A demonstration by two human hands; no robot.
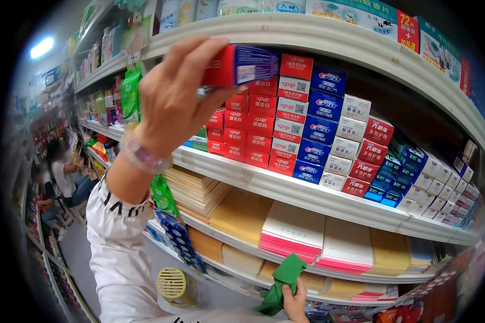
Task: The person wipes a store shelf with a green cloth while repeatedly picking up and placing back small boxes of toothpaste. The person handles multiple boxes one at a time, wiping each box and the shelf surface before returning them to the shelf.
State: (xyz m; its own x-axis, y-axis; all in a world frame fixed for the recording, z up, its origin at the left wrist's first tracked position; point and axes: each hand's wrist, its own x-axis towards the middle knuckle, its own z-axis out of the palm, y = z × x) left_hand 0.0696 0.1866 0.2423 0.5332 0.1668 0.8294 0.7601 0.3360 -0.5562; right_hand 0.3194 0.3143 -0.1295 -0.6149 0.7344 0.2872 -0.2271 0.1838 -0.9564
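My left hand (178, 87), wearing a beaded bracelet (143, 157) at the wrist, is raised at the upper shelf and grips a red and blue toothpaste box (246, 66) between thumb and fingers. The box is level with the tops of stacked red toothpaste boxes (260, 121) and partly covers those behind it. Blue Crest toothpaste boxes (319, 127) stand in a column to the right. Low in the view, my right hand (295, 300) holds a bunched green cloth (287, 272) in front of the lower shelves.
White shelf edges (242, 173) run across the view. Paper stacks (293, 230) lie below the toothpaste. Green packets (131, 95) hang by the shelf post. A yellow plastic stool (177, 286) stands on the floor. Farther left, a person in a white top (64, 177) sits in the aisle, another person beside.
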